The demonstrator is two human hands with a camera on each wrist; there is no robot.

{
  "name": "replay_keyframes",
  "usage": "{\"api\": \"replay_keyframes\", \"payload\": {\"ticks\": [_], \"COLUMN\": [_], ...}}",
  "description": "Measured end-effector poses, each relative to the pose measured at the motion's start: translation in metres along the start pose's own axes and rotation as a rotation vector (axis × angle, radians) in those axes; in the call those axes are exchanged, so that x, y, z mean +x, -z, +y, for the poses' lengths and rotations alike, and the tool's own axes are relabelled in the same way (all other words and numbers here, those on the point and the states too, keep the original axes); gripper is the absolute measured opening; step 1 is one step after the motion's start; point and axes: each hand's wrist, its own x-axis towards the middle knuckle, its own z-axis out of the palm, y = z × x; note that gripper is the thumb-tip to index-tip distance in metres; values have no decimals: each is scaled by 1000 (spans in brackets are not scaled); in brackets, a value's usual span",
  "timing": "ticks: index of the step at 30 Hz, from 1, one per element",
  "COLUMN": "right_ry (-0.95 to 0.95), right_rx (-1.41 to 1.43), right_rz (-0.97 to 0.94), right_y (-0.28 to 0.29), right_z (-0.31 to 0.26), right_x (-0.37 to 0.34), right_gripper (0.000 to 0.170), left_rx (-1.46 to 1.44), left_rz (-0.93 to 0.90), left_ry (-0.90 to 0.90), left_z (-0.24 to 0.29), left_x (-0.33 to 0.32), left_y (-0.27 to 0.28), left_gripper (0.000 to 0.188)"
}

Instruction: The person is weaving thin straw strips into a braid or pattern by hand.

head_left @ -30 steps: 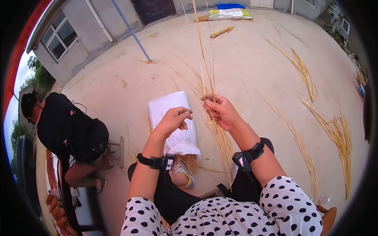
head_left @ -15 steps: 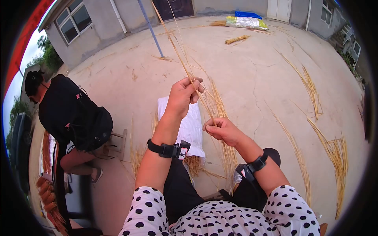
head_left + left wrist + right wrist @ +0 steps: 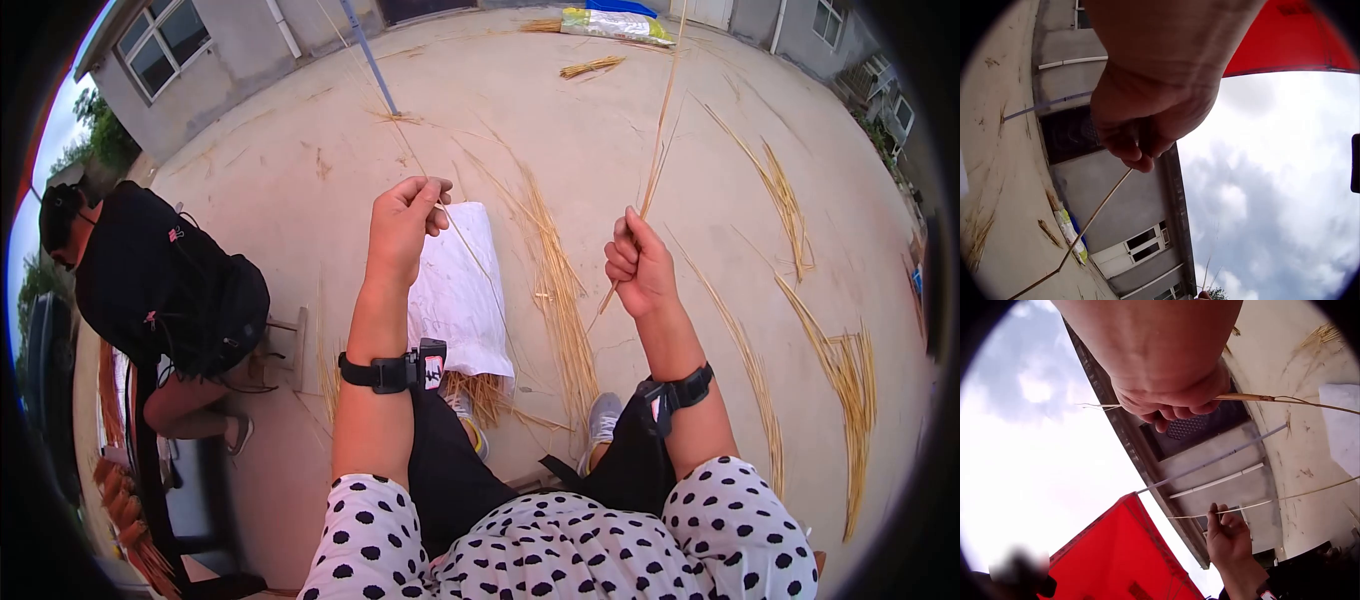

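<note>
My left hand point(image 3: 403, 225) pinches one thin straw stalk point(image 3: 1094, 215) between thumb and fingers, over the upper end of a white sack point(image 3: 455, 300). The stalk slants down past the hand and has a bend along its length in the left wrist view. Off to the right, my right hand point(image 3: 640, 265) grips a few long straw stalks point(image 3: 661, 135) with curled fingers. They rise above the fist, and their other ends point(image 3: 1247, 397) come out below it. The two hands are well apart, both raised above the ground.
Loose straw point(image 3: 545, 280) lies between the hands on the concrete, with more bundles point(image 3: 848, 390) at the right. Straw ends point(image 3: 478, 395) poke from the sack near my shoes. A person in black point(image 3: 165, 290) sits at the left. A pole point(image 3: 370, 60) stands ahead.
The hands were close together, then the left went up along the stalks. Now they are spread apart, the right raised and moved right, with the stalks divided between them.
</note>
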Motion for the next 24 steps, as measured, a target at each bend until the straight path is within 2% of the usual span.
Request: {"api": "replay_keyframes", "payload": {"ticks": [2,4,6,8,10,13,18,20,21,22,24], "right_ry": [-25,-19,-35,-59,-44,-37,19,24,20,14,6], "right_rx": [109,103,-54,-103,-145,-191,-226,-222,-238,-252,-261], "right_rz": [42,19,-8,61,74,-13,-9,-20,-24,-29,-53], "right_y": [1,2,-2,-10,-12,-7,-5,-6,-8,-10,-13], "right_z": [3,7,9,14,18,21,25,23,23,22,25], "right_x": [1,0,-1,-1,-2,-1,1,0,-2,-3,-6], "right_gripper": [32,35,35,34,30,24,21,20,20,20,20], "left_rx": [5,95,124,263,314,407,441,558,467,471,197], "left_rz": [-46,-272,-356,-508,-557,-631,-641,-568,-488,-483,-270], "left_ry": [58,117,143,174,133,168,151,68,57,61,9], "left_z": [-4,-9,-11,-15,-21,-23,-26,-18,-18,-17,-9], "left_x": [-9,-16,-24,-32,-37,-45,-50,-45,-41,-39,-34], "left_y": [-13,-30,-51,-68,-82,-98,-101,-93,-90,-88,-82], "left_gripper": [21,19,17,16,16,17,20,22,23,23,25]}}
